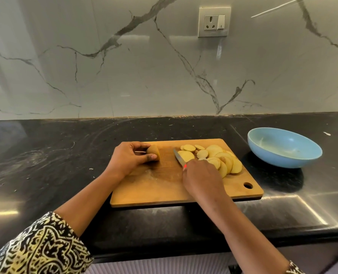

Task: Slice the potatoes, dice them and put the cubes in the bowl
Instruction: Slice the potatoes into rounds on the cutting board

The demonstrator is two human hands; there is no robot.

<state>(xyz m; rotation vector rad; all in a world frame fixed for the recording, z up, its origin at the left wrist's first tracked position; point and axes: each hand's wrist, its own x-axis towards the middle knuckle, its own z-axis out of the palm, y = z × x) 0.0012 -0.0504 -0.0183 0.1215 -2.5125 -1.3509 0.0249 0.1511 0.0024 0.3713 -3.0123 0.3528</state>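
Nearest, at the lower left, a black-and-cream patterned sleeve (pixel 35 248) covers the person's left upper arm, and both bare forearms reach away over the black counter (pixel 45 155). A wooden cutting board (pixel 154 190) lies on the counter, its hanging hole at the near right corner.

The right hand (pixel 199 178) is over the middle of the board, back up, with its fingers curled round the handle of a knife (pixel 179 158). The handle is almost wholly hidden by the hand, with only a red spot showing. The blade points away and to the left, and its tip lies just beside a slice.

Farther left, the left hand (pixel 127 159) grips the uncut potato piece (pixel 153 152) — thumb on the near side, fingers curled over the far side. The piece sits on the far left part of the board with its cut face turned right, apart from the blade.

The potato slices (pixel 219 157) — round, pale yellow and overlapping — are heaped on the right half of the board, just beyond and to the right of the right hand.

A light blue bowl (pixel 282 147) stands on the counter to the right of the board, near it but not touching.

Farthest is a white marble wall (pixel 124 76) with grey veins, with a socket (pixel 214 21) high up.
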